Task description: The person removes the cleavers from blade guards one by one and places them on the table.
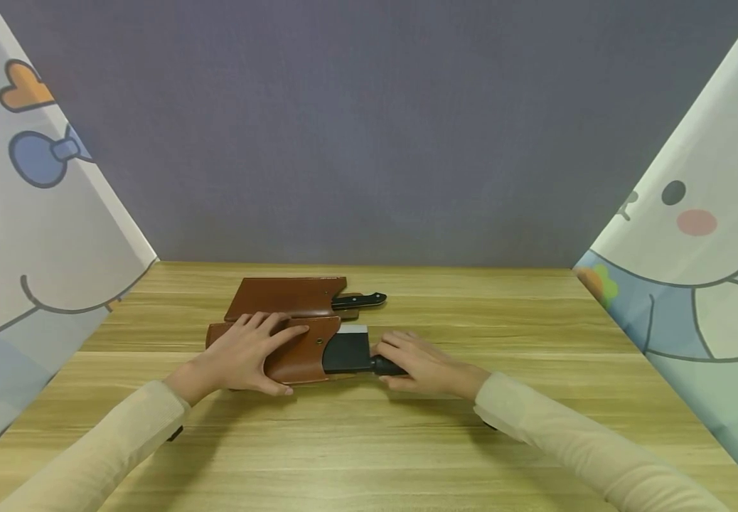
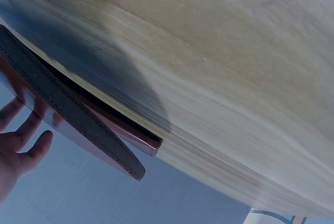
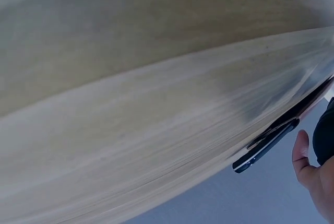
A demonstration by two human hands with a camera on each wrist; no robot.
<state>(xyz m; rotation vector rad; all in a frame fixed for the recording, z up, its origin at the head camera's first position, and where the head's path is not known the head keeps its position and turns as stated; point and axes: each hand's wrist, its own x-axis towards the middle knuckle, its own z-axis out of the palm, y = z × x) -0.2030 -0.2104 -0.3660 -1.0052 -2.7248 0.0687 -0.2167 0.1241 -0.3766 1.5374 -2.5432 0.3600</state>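
A cleaver (image 1: 348, 350) with a dark blade and a bright edge sits partly inside a brown leather sheath (image 1: 305, 359); the rest of its blade is hidden. Its black handle points right, and my right hand (image 1: 416, 363) grips it. In the right wrist view part of that hand shows beside the dark handle (image 3: 324, 135). Spread across the sheath's top, my left hand (image 1: 247, 352) presses it, thumb near the front edge. The left wrist view catches the sheath's dark edge (image 2: 73, 104) with fingertips on its face.
Just behind lies a second brown sheath (image 1: 286, 295), from which a black riveted knife handle (image 1: 362, 301) sticks out to the right. The wooden table (image 1: 369, 455) meets a grey panel (image 1: 369, 142) at the back. Cartoon-printed cloths (image 1: 721, 235) flank both sides.
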